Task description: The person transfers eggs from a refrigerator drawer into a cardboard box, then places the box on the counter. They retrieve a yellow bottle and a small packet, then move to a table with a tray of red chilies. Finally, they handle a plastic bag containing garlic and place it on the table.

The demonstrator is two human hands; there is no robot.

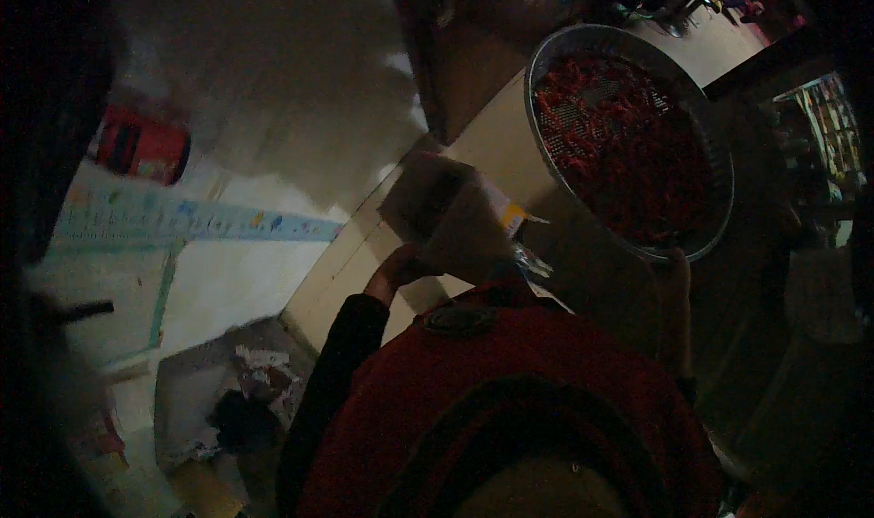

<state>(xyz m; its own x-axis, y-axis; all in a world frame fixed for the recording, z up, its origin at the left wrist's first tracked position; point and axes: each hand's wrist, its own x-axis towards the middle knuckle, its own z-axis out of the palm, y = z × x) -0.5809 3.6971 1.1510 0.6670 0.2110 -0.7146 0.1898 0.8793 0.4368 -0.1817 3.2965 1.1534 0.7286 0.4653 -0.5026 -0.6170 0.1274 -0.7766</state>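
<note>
A large round metal sieve tray (717,197) is tilted up at the right, its perforated bottom partly covered with thin red pieces that look like dried chillies (635,149). My right hand (674,269) grips the near rim of the tray. At chest height stands an open brown box, seemingly cardboard (471,231), with a dark inside. My left hand (404,267) holds the box by its lower left side; the fingers are partly in shadow. A yellow-and-white patch (512,219) shows at the box's right edge, too dim to identify.
A pale tiled ledge (334,262) runs diagonally past the box. Lower left, a grey bin or box (184,395) holds crumpled white and dark items. A red object (143,146) sits at the left near a blue patterned strip (205,221). Lit shelves (829,129) stand far right.
</note>
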